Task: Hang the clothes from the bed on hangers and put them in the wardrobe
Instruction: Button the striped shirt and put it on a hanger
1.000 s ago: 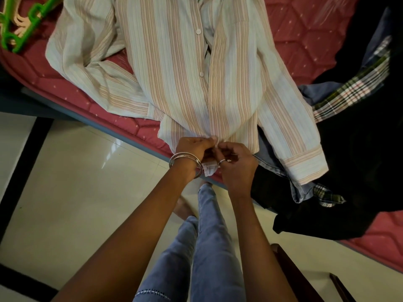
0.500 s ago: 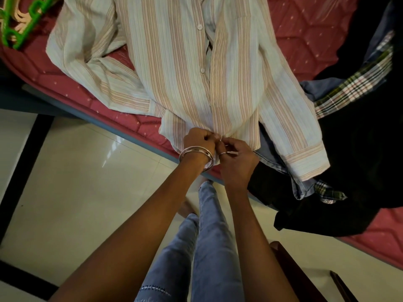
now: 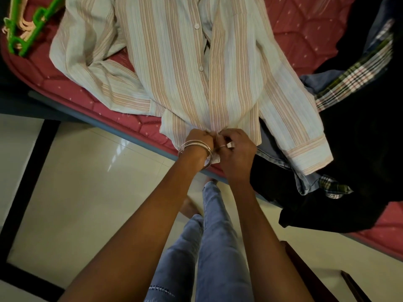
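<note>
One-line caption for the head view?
Both hands, left hand and right hand, pinch the striped shirt hem at the bed edge.

no text, brand or number can be read anywhere. a small white tag at the striped shirt hem shows between the hands, too blurred to read.

A striped shirt lies spread on the red mattress. At its near hem, the left hand and right hand pinch the fabric together. Green hangers lie far left; dark clothes are piled right.
</note>
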